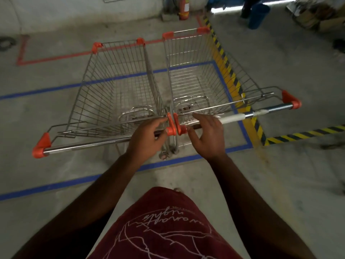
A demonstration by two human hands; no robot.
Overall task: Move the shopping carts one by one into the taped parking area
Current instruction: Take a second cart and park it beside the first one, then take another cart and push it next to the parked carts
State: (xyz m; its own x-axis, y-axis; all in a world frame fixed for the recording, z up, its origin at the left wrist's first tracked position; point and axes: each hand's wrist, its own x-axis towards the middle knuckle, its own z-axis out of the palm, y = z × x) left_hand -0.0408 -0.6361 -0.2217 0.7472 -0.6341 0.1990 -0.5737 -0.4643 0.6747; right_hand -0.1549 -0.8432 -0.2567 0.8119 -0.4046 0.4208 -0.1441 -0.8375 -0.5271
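Observation:
Two wire shopping carts with orange corner caps stand side by side inside the blue taped rectangle (231, 146) on the concrete floor. Their inner handle ends touch. My left hand (147, 135) curls around the left cart's handle (89, 145) at its right end, thumb stretched toward the orange cap. My right hand (207, 135) hovers over the left end of the right cart's handle (233, 117), fingers spread and loose, fingertips near that cart's orange cap. The left cart's basket (119, 81) and the right cart's basket (196, 71) are both empty.
Yellow-black hazard tape (229, 75) runs along the right side of the blue area and turns right. Red tape (56, 57) marks another zone behind. A red fire extinguisher (183, 8) and a blue bin (258, 15) stand at the back, and more blue tape lines (46, 187) lie at left.

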